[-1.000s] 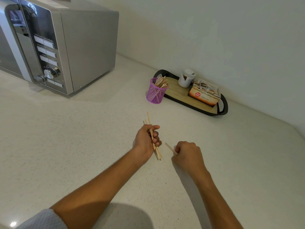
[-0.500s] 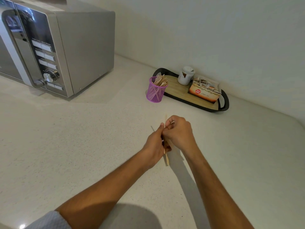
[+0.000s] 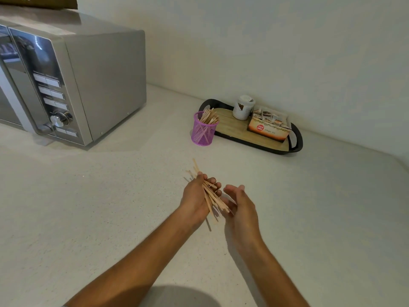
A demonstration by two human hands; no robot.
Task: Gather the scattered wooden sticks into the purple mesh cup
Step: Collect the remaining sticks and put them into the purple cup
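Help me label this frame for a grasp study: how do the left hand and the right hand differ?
The left hand has its fingers curled round a bundle of sticks; the right hand holds nothing. The left hand's fingers are bent, while the right hand's are straight and relaxed, palm turned toward the bundle. The left hand is nearer the cup side; the right sits just beside it. Both hover over the counter.

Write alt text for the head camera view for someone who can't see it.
A person's left hand grips a bundle of wooden sticks above a white counter, with the open right hand beside it. Farther back, a purple mesh cup holding more sticks stands beside a black-rimmed tray of tea items, and a silver microwave sits to the left.
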